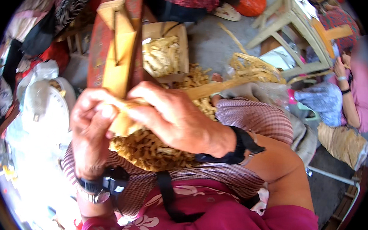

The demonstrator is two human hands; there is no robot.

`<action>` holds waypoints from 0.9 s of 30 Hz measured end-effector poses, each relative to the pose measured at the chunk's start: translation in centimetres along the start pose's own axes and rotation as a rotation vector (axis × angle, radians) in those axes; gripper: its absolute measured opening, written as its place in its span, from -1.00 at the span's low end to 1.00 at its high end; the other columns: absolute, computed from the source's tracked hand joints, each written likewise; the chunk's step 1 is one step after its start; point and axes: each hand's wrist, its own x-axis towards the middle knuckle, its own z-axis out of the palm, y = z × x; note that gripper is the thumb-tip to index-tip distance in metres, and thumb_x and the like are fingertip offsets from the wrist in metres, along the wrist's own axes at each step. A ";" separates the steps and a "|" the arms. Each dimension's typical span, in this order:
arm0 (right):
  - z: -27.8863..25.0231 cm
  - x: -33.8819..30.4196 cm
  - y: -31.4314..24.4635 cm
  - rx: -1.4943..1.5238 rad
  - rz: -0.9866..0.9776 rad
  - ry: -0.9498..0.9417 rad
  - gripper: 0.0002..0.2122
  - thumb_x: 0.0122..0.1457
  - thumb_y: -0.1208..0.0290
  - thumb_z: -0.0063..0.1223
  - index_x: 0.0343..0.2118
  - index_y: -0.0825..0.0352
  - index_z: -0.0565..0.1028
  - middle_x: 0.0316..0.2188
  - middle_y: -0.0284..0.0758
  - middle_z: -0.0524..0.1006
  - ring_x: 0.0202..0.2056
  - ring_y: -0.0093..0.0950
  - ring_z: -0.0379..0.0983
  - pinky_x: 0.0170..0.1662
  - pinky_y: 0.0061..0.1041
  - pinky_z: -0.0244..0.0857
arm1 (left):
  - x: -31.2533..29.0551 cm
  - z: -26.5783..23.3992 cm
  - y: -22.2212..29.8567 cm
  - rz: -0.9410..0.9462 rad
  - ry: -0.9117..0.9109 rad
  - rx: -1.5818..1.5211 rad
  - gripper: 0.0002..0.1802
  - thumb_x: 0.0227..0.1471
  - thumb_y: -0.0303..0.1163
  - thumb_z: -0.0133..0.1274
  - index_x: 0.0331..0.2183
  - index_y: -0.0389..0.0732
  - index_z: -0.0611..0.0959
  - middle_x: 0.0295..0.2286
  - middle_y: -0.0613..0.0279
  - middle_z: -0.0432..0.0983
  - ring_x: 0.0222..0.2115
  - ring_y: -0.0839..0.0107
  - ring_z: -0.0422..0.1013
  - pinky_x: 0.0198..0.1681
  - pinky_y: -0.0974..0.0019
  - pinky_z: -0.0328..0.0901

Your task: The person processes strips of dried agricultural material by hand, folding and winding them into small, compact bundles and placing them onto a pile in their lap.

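Observation:
My left hand [92, 128] and my right hand [183, 119] meet over my lap, fingers closed on a pale yellow fibre strip [123, 126]. One length of strip [213, 88] trails off to the right behind my right hand. Just beyond my fingers, a wooden block [118, 75] with a dark slot and a raised wedge-shaped end lies on a red, worn bench [96, 67]. Under my hands, a heap of crinkled yellow strip pieces [152, 153] rests on my checked cloth [255, 119]. The exact finger grip is partly hidden.
Beyond the right hand stands a box [184, 47] of folded yellow pieces, with coiled strips [254, 68] on the floor. A pale wooden stool [289, 41] is at far right. Another person's arm [349, 97] shows there. A white round dial scale [49, 111] stands left.

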 end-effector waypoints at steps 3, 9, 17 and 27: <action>-0.3 0.0 0.2 0.149 0.052 -0.059 -0.78 0.27 0.27 -0.16 -0.27 0.36 0.36 -0.61 -0.41 0.37 -0.60 -0.64 0.32 -0.55 -0.64 0.21 | 0.2 0.0 0.1 -0.095 -0.146 -0.214 -0.79 0.02 -0.53 0.05 -0.24 -0.26 0.47 -0.47 0.38 0.47 -0.64 0.76 0.21 -0.62 0.69 0.06; -0.5 -0.4 -0.3 0.246 0.208 -0.039 -0.71 0.26 0.23 -0.14 -0.33 0.44 0.39 -0.64 -0.34 0.37 -0.57 -0.58 0.29 -0.49 -0.54 0.19 | 0.8 0.1 0.1 0.363 -0.298 0.682 -0.56 -0.09 -0.59 0.04 -0.08 -0.34 0.46 -0.22 0.11 0.42 -0.11 0.30 0.32 -0.03 0.33 0.20; -0.5 -0.2 0.2 0.349 0.322 -0.094 -0.73 0.27 0.26 -0.16 -0.20 0.41 0.38 -0.53 -0.40 0.42 -0.59 -0.68 0.30 -0.54 -0.68 0.19 | 0.6 0.4 -0.3 0.235 -0.335 0.508 -0.55 0.11 -0.28 -0.02 -0.02 -0.34 0.45 -0.19 0.11 0.43 -0.21 0.35 0.36 -0.10 0.37 0.24; -1.3 -0.5 0.6 0.252 0.182 0.011 -0.68 0.28 0.12 -0.20 -0.22 0.35 0.35 -0.58 -0.48 0.33 -0.53 -0.72 0.23 -0.47 -0.69 0.16 | 0.7 -0.1 0.2 -0.214 -0.390 -0.385 -0.41 0.22 -0.07 -0.29 -0.13 -0.50 0.44 -0.33 0.03 0.42 -0.53 0.43 0.36 -0.44 0.19 0.46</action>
